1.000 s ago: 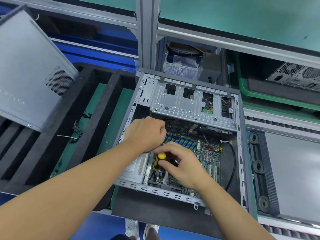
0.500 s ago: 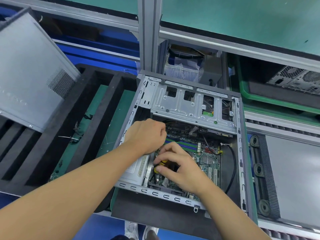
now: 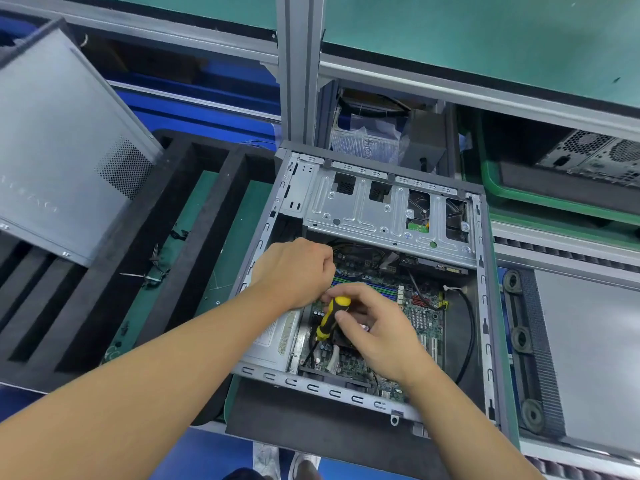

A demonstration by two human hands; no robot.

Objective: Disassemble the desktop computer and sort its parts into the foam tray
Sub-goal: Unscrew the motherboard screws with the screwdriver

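Note:
The open desktop case (image 3: 483, 271) lies on its side in front of me, its green motherboard (image 3: 420, 317) exposed below the silver drive cage (image 3: 367, 209). My right hand (image 3: 377, 327) pinches a yellow-and-black screwdriver (image 3: 330, 317) that stands tilted over the board's left part, tip down. My left hand (image 3: 294, 271) is curled into a loose fist just above the screwdriver, fingers tucked inside the case; what they touch is hidden. The black foam tray (image 3: 194, 244) with long slots lies to the left of the case.
A grey side panel (image 3: 62, 150) leans over the tray's far left. Loose cable ties and small bits lie in one green-bottomed slot (image 3: 159, 271). A green bin (image 3: 519, 199) holding another case sits at the back right. A grey panel (image 3: 588, 358) lies on the right.
My right hand shifted its hold on the screwdriver, whose yellow top shows again between thumb and fingers. My left hand stays in nearly the same spot inside the case.

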